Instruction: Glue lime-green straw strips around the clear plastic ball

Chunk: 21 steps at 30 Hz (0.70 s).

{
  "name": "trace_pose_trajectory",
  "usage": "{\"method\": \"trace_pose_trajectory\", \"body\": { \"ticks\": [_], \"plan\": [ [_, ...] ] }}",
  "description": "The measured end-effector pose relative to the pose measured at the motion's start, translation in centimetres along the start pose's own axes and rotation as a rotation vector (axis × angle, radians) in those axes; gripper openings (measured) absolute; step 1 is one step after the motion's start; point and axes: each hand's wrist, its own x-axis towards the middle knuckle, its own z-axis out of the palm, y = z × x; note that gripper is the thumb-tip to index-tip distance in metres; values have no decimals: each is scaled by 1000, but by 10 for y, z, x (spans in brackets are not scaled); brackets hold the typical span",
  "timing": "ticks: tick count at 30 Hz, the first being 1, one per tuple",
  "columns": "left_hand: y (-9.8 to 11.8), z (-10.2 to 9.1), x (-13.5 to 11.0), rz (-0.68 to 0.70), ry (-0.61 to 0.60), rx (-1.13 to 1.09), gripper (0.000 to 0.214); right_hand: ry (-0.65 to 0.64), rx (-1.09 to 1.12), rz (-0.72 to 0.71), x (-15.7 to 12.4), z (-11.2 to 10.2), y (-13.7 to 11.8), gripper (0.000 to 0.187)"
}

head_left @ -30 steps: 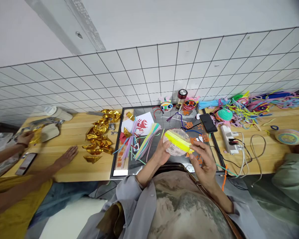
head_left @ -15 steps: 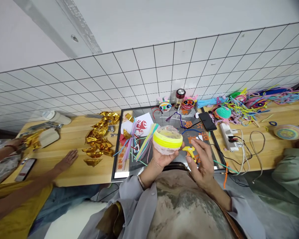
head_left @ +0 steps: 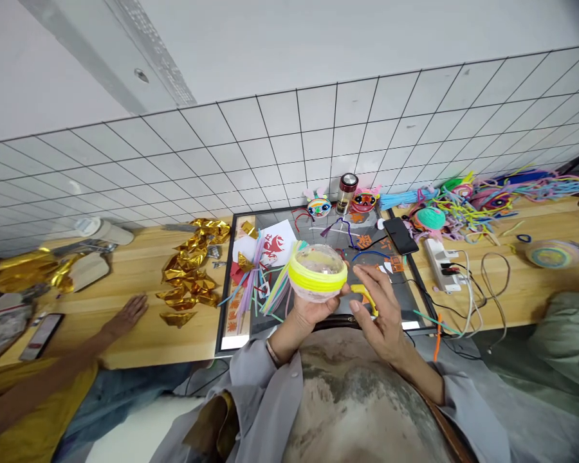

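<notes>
My left hand (head_left: 307,310) cups a clear plastic ball (head_left: 317,273) from below, with a band of yellow pipe cleaner (head_left: 313,278) wound round its middle. My right hand (head_left: 376,310) is just right of the ball, fingers pinched on the loose yellow end of the pipe cleaner (head_left: 365,295). Both hands hover over a dark mat (head_left: 410,283) on the wooden table (head_left: 139,270). A bundle of pastel pipe cleaners (head_left: 270,283) lies on the mat left of the ball.
Crumpled gold foil (head_left: 190,270) lies left of the mat. Another person's hand (head_left: 125,315) rests flat on the table at left. A phone (head_left: 401,235), power strip (head_left: 441,263) with cables, a jar (head_left: 346,193), small masks and a heap of coloured pipe cleaners (head_left: 468,206) lie right and behind.
The ball turned upright so the yellow band now runs level round it, and rose slightly. My right hand slid down to the loose yellow end. The person at left lifted gold foil.
</notes>
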Motion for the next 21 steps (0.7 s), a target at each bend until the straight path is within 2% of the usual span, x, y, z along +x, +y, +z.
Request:
{"method": "trace_pose_trajectory", "body": {
  "ticks": [6, 11, 16, 19, 21],
  "plan": [
    [1, 2, 2, 5, 34, 40, 65, -19, -37, -85, 2, 0, -3, 57],
    [3, 1, 5, -22, 113, 127, 58, -16, -73, -150, 3, 1, -6, 56],
    [5, -2, 6, -51, 134, 191, 54, -4, -60, -155, 1, 1, -5, 52],
    [4, -7, 7, -8, 90, 165, 57, 9, -12, -113, -2, 1, -4, 45],
    [2, -11, 9, 84, 62, 128, 61, 22, 35, -74, -3, 0, -3, 41]
  ]
}}
